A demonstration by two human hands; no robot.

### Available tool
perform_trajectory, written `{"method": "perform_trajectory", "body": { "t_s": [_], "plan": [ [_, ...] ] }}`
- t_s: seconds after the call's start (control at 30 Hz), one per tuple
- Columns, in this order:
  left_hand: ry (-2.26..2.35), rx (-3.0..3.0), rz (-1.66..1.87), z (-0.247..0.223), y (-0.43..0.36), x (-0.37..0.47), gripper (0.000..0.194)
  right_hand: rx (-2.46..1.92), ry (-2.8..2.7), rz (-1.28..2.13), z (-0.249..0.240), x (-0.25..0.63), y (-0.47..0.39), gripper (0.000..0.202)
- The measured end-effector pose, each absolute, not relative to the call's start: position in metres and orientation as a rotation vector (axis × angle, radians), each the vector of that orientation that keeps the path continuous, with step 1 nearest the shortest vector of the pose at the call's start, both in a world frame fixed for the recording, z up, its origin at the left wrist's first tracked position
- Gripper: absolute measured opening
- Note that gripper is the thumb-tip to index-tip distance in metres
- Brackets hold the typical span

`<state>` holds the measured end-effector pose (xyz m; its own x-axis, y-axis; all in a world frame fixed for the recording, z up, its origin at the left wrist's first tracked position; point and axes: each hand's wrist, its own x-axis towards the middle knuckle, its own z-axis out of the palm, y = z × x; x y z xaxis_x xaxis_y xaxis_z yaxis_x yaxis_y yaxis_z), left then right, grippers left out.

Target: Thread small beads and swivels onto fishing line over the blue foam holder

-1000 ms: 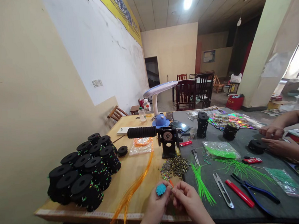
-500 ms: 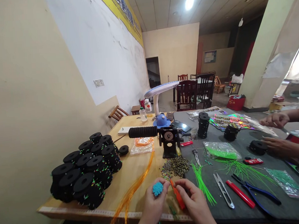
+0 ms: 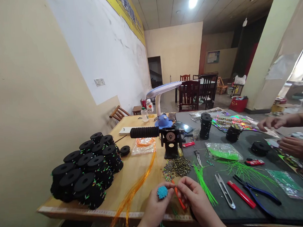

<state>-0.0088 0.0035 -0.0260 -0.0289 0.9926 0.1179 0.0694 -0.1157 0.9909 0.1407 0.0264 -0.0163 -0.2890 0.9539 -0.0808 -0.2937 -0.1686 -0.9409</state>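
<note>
A round bundle of small bright-blue tips (image 3: 162, 192) pokes out of my left hand (image 3: 157, 203), whose fingers are closed around it. My right hand (image 3: 195, 197) is pinched close beside it, the fingertips of both hands almost meeting. Against the right fingers is a slim orange tool (image 3: 179, 198), slanting down toward the table edge; its working end is too small to make out. Just beyond my fingers lies a heap of tiny dark-and-gold beads (image 3: 181, 166), with multicoloured bits (image 3: 168, 171) at its left.
Stacked black foam spools (image 3: 85, 184) fill the left side. A black winding device (image 3: 171, 139) and a lamp (image 3: 162, 119) stand ahead. Orange strands (image 3: 136, 194), green strands (image 3: 204, 186), thread snips (image 3: 225, 191), a red lighter (image 3: 241, 194) and pliers (image 3: 258, 192) lie around. Another person's hands (image 3: 290, 131) work at right.
My hands have drawn closer together, the left shifting slightly right. The orange tool has turned and looks thinner. The other person's hands have moved away from the black spool beside them.
</note>
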Motion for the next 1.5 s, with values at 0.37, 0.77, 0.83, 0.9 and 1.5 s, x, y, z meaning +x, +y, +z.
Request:
{"method": "perform_trajectory", "body": {
  "t_s": [0.37, 0.77, 0.83, 0.9, 1.5],
  "plan": [
    [1.125, 1.195, 1.224, -0.04, 0.006, -0.011, 0.038, -0.915, -1.113, 1.532, -0.022, 0.144, 0.025, 0.044],
    [1.194, 1.141, 1.222, -0.051, 0.009, -0.01, 0.041, -1.099, -1.544, 1.227, -0.041, 0.149, 0.019, 0.032],
    [1.19, 1.148, 1.225, -0.05, 0.009, -0.01, 0.04, -1.113, -1.581, 1.201, -0.041, 0.148, 0.019, 0.029],
    [1.195, 1.145, 1.23, -0.05, 0.008, -0.011, 0.041, -1.126, -1.601, 1.182, -0.041, 0.148, 0.02, 0.027],
    [1.28, 1.152, 1.195, -0.044, 0.003, -0.005, 0.052, -1.149, -1.633, 1.138, -0.048, 0.149, 0.025, 0.032]
  ]
}}
